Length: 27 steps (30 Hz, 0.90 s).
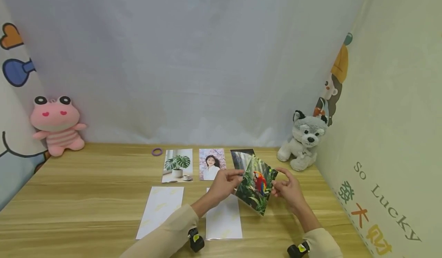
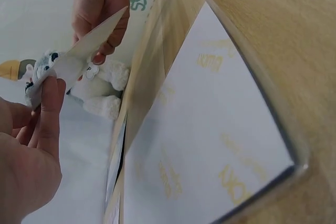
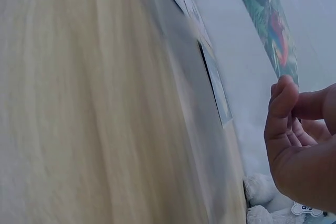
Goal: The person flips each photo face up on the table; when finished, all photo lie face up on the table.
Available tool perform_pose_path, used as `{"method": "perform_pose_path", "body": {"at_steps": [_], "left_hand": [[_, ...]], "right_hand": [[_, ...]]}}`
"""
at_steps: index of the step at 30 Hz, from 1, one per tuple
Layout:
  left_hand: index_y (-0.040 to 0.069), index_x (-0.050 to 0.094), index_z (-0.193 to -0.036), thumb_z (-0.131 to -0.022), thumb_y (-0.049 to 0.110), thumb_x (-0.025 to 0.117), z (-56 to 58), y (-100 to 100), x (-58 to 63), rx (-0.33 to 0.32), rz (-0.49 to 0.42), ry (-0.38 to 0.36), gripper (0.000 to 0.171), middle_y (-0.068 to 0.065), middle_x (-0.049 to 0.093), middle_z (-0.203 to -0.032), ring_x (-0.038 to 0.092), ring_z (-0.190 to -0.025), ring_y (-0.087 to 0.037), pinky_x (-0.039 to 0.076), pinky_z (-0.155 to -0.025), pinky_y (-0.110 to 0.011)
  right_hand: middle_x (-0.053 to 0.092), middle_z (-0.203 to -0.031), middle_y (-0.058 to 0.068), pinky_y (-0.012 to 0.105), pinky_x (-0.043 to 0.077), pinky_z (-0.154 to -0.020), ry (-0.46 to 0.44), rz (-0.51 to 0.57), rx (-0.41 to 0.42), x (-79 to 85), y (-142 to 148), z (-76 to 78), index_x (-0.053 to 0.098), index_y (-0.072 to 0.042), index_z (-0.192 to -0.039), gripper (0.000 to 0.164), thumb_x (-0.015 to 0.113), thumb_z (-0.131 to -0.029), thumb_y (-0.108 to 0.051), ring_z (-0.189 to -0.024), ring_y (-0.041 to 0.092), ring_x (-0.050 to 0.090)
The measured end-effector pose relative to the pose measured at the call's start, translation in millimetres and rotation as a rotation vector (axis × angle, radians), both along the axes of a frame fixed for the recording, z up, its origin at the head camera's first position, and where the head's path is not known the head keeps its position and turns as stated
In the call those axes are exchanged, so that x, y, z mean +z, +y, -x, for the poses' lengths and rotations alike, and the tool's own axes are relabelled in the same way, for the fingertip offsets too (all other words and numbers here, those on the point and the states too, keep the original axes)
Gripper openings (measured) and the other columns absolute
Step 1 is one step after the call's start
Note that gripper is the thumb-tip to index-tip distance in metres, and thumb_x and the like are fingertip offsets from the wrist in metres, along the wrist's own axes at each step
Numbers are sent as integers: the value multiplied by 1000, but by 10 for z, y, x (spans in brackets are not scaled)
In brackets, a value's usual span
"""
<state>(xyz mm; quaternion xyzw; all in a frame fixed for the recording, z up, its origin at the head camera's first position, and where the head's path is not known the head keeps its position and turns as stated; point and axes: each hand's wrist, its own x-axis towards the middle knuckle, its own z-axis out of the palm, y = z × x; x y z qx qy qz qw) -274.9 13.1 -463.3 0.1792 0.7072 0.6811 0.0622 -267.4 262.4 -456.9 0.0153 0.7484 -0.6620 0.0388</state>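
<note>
Both hands hold a parrot photo (image 1: pixel 257 185) up off the table, tilted, its picture side facing the head camera. My left hand (image 1: pixel 223 185) pinches its left edge, and my right hand (image 1: pixel 289 189) pinches the right edge between thumb and fingers. From the left wrist view the photo's pale back (image 2: pixel 79 59) shows between the two hands. Behind the held photo, partly covered by it, lies a dark-topped photo (image 1: pixel 241 157). Below my left wrist a white card (image 1: pixel 224 219) with faint yellow print lies face down, and another white card (image 1: pixel 161 208) lies to its left.
In the back row are a plant photo (image 1: pixel 177 165) and a portrait photo (image 1: pixel 211 164). A purple ring (image 1: pixel 157 152) lies left of them. A pink plush frog (image 1: pixel 58 125) sits at the back left, a grey plush dog (image 1: pixel 304 141) at the back right. Curtains stand around the wooden table (image 1: pixel 86 196).
</note>
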Motion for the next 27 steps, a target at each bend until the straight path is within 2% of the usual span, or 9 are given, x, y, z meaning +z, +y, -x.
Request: {"method": "perform_pose_path", "body": {"at_steps": [2, 4, 6, 9, 11, 14, 21, 25, 27], "left_hand": [[-5, 61, -133, -98, 6, 59, -4, -24, 0, -31, 12, -2, 36, -26, 70, -116, 69, -83, -16, 57, -59, -27], [-5, 60, -133, -98, 5, 60, -1, -45, -1, -70, 15, -6, 37, -27, 70, -115, 71, -85, -21, 60, -61, -32], [-6, 58, -135, -96, 2, 62, 5, -65, 1, -107, 9, -20, 39, -28, 70, -113, 71, -79, -21, 61, -64, -40], [-6, 55, -138, -94, -3, 63, 9, -85, 6, -158, 2, -40, 45, -30, 71, -107, 69, -64, -15, 60, -67, -51], [-6, 52, -140, -92, -5, 63, 6, -90, 10, -187, 1, -55, 49, -30, 72, -104, 67, -59, -11, 60, -67, -52], [-6, 50, -142, -91, -6, 64, 0, -84, 0, -211, 18, -59, 53, -29, 73, -101, 67, -57, -10, 61, -64, -47], [-7, 50, -142, -89, -7, 67, -30, 4, -61, -170, 79, -23, 55, -26, 74, -94, 70, -56, -25, 61, -58, -44], [-5, 50, -142, -88, -7, 68, -56, 82, -126, -149, 110, -25, 57, -22, 75, -89, 68, -51, -19, 60, -54, -39], [-5, 50, -142, -87, -6, 69, -84, 113, -147, -144, 118, -31, 58, -21, 75, -87, 68, -51, -21, 59, -52, -38]], "right_hand": [[64, -63, -5, 20, 52, -56, 7, -23, 10, 15, 14, -4, 32, -1, -150, 56, 51, -98, 7, -55, 7, 61], [63, -63, -5, 22, 53, -57, 11, -51, 20, 29, 29, -7, 32, -1, -150, 56, 51, -98, 6, -56, 8, 61], [63, -64, -3, 24, 54, -58, 20, -81, 31, 43, 42, -8, 32, -2, -151, 56, 52, -99, 5, -57, 9, 61], [63, -67, -1, 26, 55, -59, 34, -125, 50, 62, 57, -9, 32, -3, -152, 56, 53, -99, 3, -58, 10, 61], [63, -69, -1, 27, 55, -60, 42, -147, 56, 67, 65, -4, 32, -2, -152, 57, 53, -100, 2, -59, 10, 61], [62, -70, -1, 28, 54, -60, 56, -180, 52, 69, 72, 10, 33, -2, -152, 57, 54, -100, 0, -60, 11, 60], [61, -72, 0, 32, 49, -59, 76, -280, 110, 123, 109, 66, 30, -3, -155, 67, 63, -96, -3, -61, 14, 55], [59, -74, 0, 32, 45, -58, 52, -308, 180, 154, 159, 106, 26, -1, -156, 75, 66, -93, -4, -59, 10, 48], [58, -72, 0, 32, 45, -57, 44, -318, 216, 146, 193, 129, 25, 1, -156, 76, 67, -93, -3, -57, 10, 47]]}}
